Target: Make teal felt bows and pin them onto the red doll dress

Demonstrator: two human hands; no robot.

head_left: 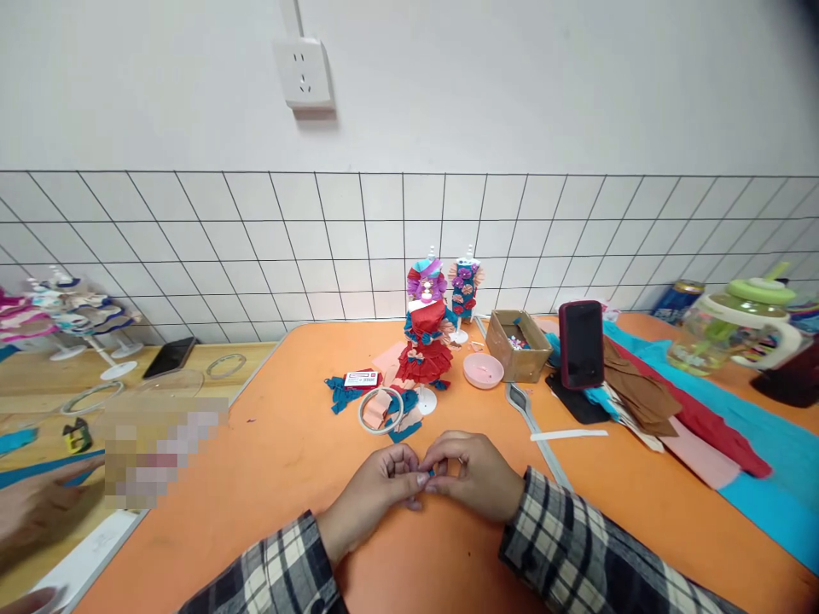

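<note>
My left hand (387, 482) and my right hand (473, 469) meet above the orange table, fingertips touching. Both pinch a tiny blue piece (431, 473), mostly covered by the fingers; its kind cannot be made out. Just beyond them lie a pale ring of tape (382, 410) and teal and peach fabric scraps (344, 394). Behind these, a small dress form wears a red ruffled doll dress (426, 341) with teal trim. A second little dress form in a teal dress (466, 286) stands farther back.
Right of the dresses are a pink dish (483, 370), a cardboard box (519, 345), a grey strap (534, 426) and an upright phone (581, 344). Folded fabrics (697, 418) and a jug (729, 328) fill the right side. At left, a co-worker's hand (44, 499) rests over a wooden table.
</note>
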